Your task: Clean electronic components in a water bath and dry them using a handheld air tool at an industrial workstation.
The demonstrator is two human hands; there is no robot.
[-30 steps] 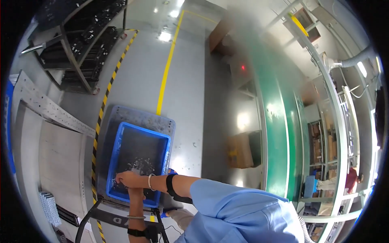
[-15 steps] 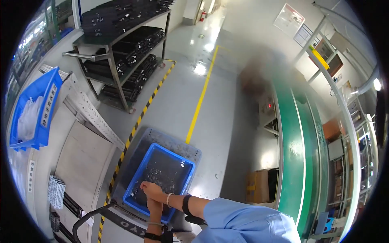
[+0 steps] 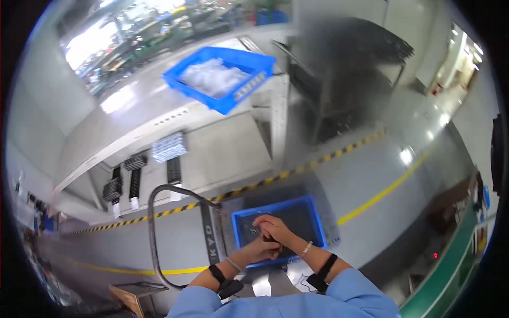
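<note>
Over a blue rectangular tray (image 3: pixel 319 225) my two hands are held close together. My right hand (image 3: pixel 274 229) is bent at the wrist, its fingers curled down and pointing left. Just below it, my left hand (image 3: pixel 261 249) has its fingers closed, the fingertips near the right palm. Whatever lies between the hands, if anything, is hidden. The tray has dark contents (image 3: pixel 297 222) that I cannot make out, and it rests on a grey platform cart (image 3: pixel 330 222). Both forearms wear black straps.
The cart's curved handle (image 3: pixel 152 233) rises left of the tray. Beyond stands a pale bench (image 3: pixel 132 114) holding a blue bin (image 3: pixel 228 103) of white items. Dark corrugated pieces (image 3: pixel 135 183) sit below it. A blurred rack (image 3: pixel 350 69) is at the back, a green-topped table (image 3: pixel 445 281) at right.
My view has swung left, so the bench and its blue bin now lie ahead instead of at the left edge. Both hands stay above the tray, and more of the left one shows.
</note>
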